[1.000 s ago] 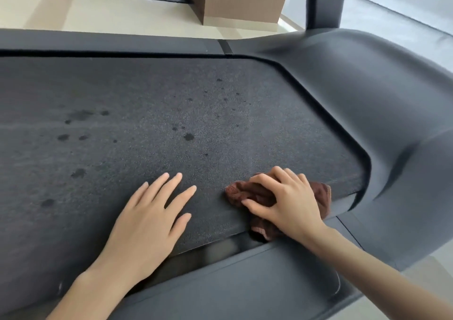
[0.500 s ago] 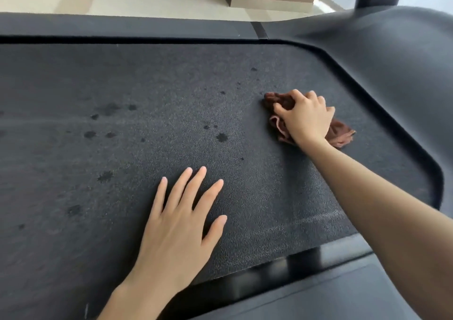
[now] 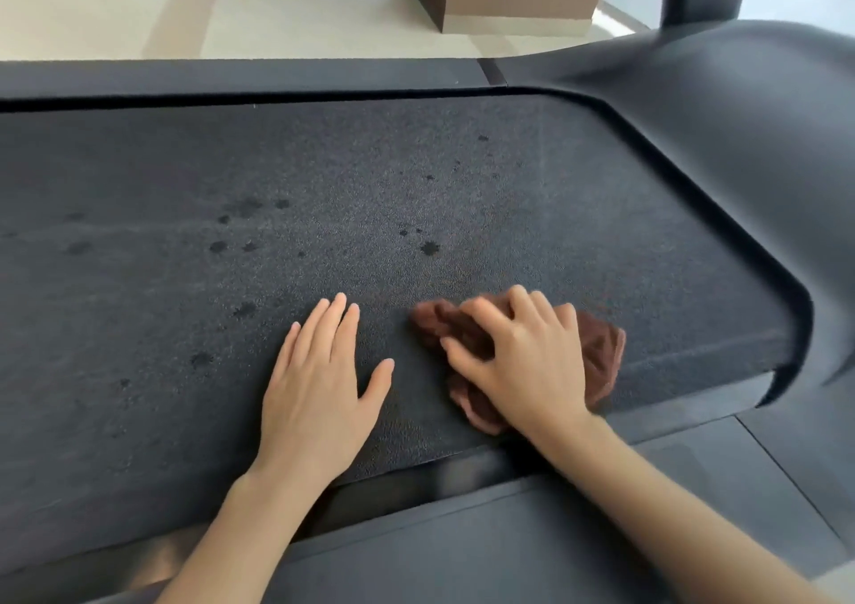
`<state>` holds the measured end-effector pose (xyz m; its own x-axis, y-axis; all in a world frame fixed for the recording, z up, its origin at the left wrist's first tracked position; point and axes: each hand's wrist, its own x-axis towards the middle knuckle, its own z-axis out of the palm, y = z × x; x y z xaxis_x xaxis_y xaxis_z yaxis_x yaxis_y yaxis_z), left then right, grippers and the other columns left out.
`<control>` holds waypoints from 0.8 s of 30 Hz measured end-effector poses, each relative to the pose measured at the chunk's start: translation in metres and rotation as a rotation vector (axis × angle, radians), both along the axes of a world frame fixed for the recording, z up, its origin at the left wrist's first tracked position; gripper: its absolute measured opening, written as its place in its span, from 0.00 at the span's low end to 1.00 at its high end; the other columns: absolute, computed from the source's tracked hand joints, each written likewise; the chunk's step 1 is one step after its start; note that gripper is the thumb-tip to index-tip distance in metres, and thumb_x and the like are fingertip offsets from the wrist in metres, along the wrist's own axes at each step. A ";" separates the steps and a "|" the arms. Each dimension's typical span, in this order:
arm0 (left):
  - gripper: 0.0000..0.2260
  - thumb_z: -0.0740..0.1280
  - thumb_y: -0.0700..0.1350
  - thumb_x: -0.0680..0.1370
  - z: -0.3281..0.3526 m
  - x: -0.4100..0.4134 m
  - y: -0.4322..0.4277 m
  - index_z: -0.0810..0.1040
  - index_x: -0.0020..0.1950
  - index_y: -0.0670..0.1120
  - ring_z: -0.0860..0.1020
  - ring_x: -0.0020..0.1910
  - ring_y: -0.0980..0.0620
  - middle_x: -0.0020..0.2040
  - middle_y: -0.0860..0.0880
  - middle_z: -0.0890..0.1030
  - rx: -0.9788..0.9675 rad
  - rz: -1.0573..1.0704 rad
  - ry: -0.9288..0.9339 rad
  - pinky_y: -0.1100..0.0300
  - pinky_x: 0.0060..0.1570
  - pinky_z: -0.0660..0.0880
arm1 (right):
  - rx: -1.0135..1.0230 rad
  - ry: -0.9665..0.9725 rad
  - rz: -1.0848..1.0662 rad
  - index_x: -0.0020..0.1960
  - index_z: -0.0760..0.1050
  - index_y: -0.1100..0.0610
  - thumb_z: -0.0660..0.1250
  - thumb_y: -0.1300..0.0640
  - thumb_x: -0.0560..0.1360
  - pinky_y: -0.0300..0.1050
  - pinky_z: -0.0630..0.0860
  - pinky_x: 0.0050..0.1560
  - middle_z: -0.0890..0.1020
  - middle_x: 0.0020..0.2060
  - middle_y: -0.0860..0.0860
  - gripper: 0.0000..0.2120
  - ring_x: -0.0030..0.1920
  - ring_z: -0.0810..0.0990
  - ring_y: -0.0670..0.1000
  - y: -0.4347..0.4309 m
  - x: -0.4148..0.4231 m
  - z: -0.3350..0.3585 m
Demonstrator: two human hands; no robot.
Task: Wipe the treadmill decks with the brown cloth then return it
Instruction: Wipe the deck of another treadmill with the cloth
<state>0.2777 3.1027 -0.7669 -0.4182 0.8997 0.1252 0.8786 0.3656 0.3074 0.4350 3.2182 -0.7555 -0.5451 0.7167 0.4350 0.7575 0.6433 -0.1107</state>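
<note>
Brown cloth, bunched and soft, sits under our right grip, whose curled fingers clutch it against the near edge of the treadmill deck. Our left grip, just beside it, lies flat and released on the belt, holding nothing. Dark spots mark the deck farther across. We judge the cloth light, limp and easily crumpled; we take hold at its gathered middle, so that no loose corner drags.
</note>
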 end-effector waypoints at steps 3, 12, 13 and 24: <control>0.29 0.59 0.54 0.78 0.000 -0.002 -0.001 0.59 0.75 0.42 0.53 0.76 0.50 0.76 0.47 0.58 0.001 -0.002 -0.005 0.54 0.74 0.48 | 0.024 -0.012 0.071 0.44 0.78 0.47 0.63 0.38 0.68 0.51 0.68 0.38 0.74 0.36 0.51 0.15 0.39 0.75 0.57 -0.028 0.013 -0.004; 0.30 0.47 0.56 0.76 -0.002 0.000 -0.001 0.64 0.73 0.42 0.58 0.74 0.49 0.74 0.46 0.63 -0.020 0.029 0.016 0.51 0.73 0.54 | -0.086 -0.029 0.092 0.48 0.78 0.49 0.62 0.36 0.68 0.51 0.66 0.46 0.76 0.40 0.52 0.19 0.46 0.76 0.57 0.062 -0.062 -0.002; 0.29 0.48 0.56 0.76 -0.003 0.000 -0.001 0.65 0.72 0.41 0.59 0.74 0.49 0.74 0.45 0.64 -0.018 0.034 0.010 0.50 0.72 0.56 | -0.087 -0.039 0.088 0.49 0.77 0.49 0.62 0.36 0.69 0.51 0.65 0.47 0.76 0.42 0.52 0.19 0.47 0.75 0.58 0.078 -0.074 -0.002; 0.24 0.54 0.54 0.80 -0.001 -0.001 0.011 0.65 0.73 0.45 0.59 0.74 0.49 0.74 0.47 0.64 0.017 0.053 0.033 0.50 0.73 0.54 | -0.096 -0.089 0.000 0.58 0.74 0.49 0.59 0.38 0.74 0.54 0.64 0.55 0.77 0.53 0.55 0.19 0.55 0.72 0.59 0.124 -0.118 -0.002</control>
<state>0.2770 3.1132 -0.7676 -0.4606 0.8740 0.1550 0.8678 0.4067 0.2856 0.3173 3.3426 -0.7578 -0.5783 0.7530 0.3138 0.7674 0.6327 -0.1041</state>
